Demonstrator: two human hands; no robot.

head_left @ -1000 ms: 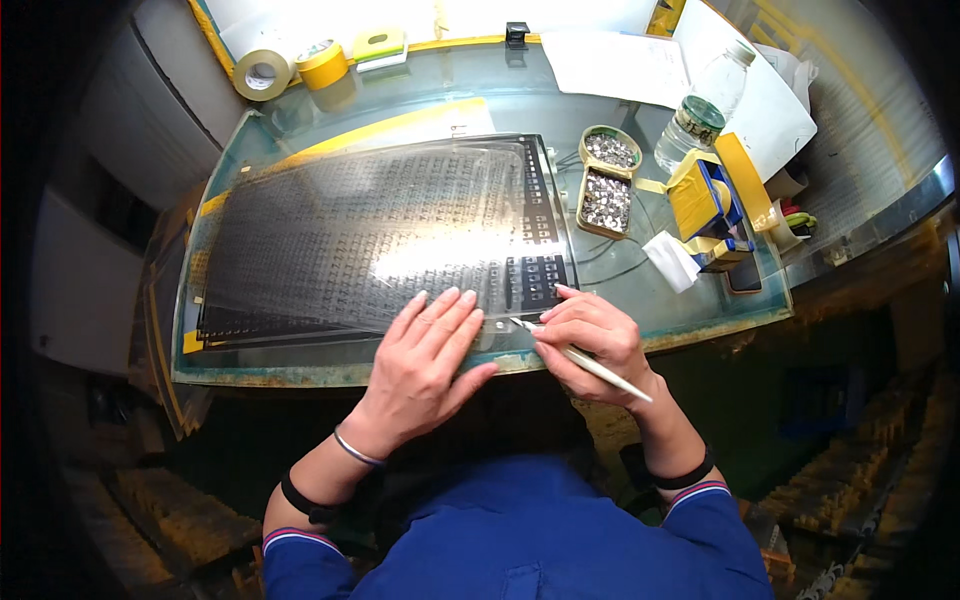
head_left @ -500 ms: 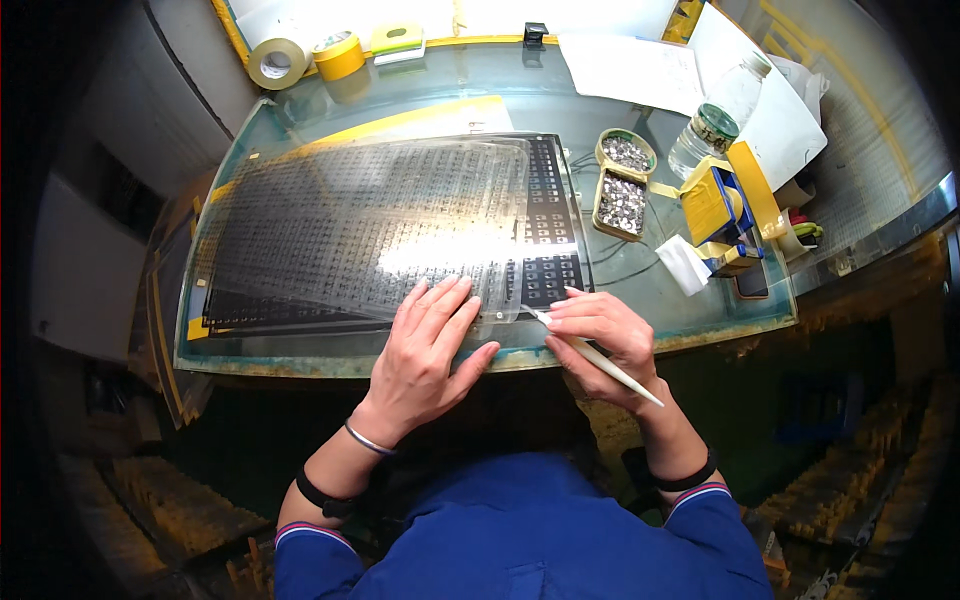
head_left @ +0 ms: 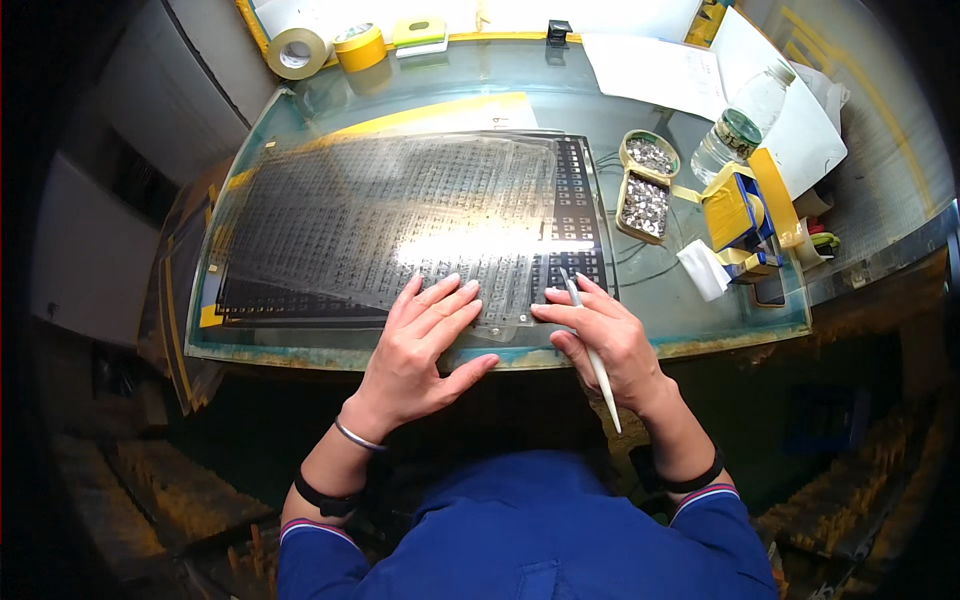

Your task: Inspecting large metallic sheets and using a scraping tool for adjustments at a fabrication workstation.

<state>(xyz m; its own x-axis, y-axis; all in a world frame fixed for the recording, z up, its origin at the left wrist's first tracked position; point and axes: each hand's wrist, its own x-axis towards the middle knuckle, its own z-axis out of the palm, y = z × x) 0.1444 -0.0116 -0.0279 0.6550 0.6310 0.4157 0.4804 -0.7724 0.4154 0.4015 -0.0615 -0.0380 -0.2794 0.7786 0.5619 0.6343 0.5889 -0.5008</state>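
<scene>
My left hand [head_left: 415,340] lies with its fingers spread on the near edge of a clear plastic sheet [head_left: 330,215] covered with rows of small marks. That sheet rests slightly skewed over a dark panel [head_left: 572,185] with rows of pale squares, which shows along the right side. In my right hand [head_left: 618,345] is a slim white pen-like tool [head_left: 603,385] with a grey pointed tip. The tip points away from me over the panel's near right part, beside the clear sheet's edge. Whether it touches the panel I cannot tell.
Two small containers of shiny bits [head_left: 643,205] stand right of the panel. Beyond them are a plastic bottle [head_left: 725,140], a blue-and-yellow tape dispenser [head_left: 738,215] and white paper [head_left: 655,75]. Tape rolls [head_left: 300,52] sit at the far left. The glass tabletop [head_left: 480,85] ends just before me.
My right hand has turned, swinging the tool's tip from the clear sheet's near right corner to farther up over the dark panel. My left hand stays on the sheet. The whole view has shifted slightly.
</scene>
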